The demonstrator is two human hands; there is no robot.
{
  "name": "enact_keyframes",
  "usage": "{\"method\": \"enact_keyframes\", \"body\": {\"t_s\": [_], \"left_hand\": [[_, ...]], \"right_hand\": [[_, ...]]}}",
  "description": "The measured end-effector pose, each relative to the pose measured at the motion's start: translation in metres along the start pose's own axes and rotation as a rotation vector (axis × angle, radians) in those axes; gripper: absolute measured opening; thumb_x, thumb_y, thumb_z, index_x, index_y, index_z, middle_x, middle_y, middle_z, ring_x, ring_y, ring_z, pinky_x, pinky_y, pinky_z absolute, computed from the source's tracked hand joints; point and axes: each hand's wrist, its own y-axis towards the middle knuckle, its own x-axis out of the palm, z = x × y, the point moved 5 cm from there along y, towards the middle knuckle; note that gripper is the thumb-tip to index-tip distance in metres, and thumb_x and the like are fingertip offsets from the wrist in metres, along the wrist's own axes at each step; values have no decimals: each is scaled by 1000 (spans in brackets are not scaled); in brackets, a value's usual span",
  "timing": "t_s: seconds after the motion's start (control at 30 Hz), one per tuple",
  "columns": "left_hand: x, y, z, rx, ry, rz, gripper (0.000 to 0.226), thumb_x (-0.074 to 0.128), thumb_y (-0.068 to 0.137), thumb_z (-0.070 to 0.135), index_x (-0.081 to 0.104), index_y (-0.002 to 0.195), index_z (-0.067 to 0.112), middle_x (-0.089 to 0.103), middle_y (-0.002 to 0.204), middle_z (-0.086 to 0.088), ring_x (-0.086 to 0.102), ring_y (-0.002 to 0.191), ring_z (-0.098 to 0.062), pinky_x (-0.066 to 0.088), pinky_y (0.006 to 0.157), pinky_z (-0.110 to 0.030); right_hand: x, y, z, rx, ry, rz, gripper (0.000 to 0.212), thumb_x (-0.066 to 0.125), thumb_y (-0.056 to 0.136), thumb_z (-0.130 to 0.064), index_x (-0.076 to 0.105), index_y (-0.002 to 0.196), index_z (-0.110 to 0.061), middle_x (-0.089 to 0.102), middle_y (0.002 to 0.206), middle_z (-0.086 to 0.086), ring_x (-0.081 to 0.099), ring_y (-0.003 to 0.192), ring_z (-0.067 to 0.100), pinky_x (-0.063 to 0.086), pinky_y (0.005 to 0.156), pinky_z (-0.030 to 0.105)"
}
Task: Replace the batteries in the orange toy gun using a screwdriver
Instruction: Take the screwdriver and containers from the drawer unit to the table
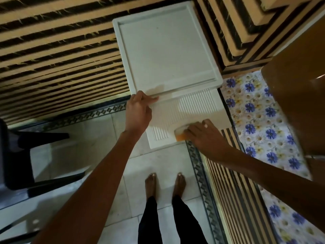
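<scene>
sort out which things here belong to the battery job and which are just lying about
Job: orange item under the right hand, likely the toy gun, mostly hidden; ribbed white shelf it lies on; white tray top, gripped by the left hand.
Lying about: black chair; floral cloth; striped mat. No screwdriver or batteries visible.

Both bare arms reach forward and down, the left nearly straight, the right coming in from the right side. The left hand (139, 110) has its fingers curled, pinching the near rim of a white tray (193, 88). The right hand (204, 134) lies palm down, fingers bent over a blurred orange object (180, 136). Below, two bare feet (150, 184) stand side by side under black trouser legs (149, 221).
</scene>
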Motion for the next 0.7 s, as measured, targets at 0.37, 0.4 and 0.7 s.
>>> {"method": "enact_keyframes", "body": {"t_s": [0.37, 0.4, 0.7], "left_hand": [[6, -2, -3, -62, -50, 18, 55, 58, 70, -17, 77, 109, 17, 58, 92, -5, 56, 86, -23, 51, 81, -29], [6, -2, -1, -64, -46, 23, 55, 58, 70, -17, 77, 110, 16, 58, 93, -5, 55, 87, -23, 52, 82, -31], [23, -81, 47, -61, -83, 142, 23, 61, 86, 3, 70, 104, 14, 59, 107, -4, 54, 98, -17, 42, 83, -25]], "right_hand": [[6, 85, 52, 217, 27, 38, 42, 75, 65, -14, 65, 106, -15, 67, 100, 1, 58, 90, 24, 37, 81, 39], [7, 85, 53, 240, 50, 54, 41, 75, 65, -13, 65, 104, -15, 66, 99, 1, 58, 89, 24, 38, 79, 38], [22, 22, 47, 525, 510, 271, 6, 65, 90, -18, 66, 95, -15, 68, 93, 1, 64, 79, 22, 52, 62, 34]]}}
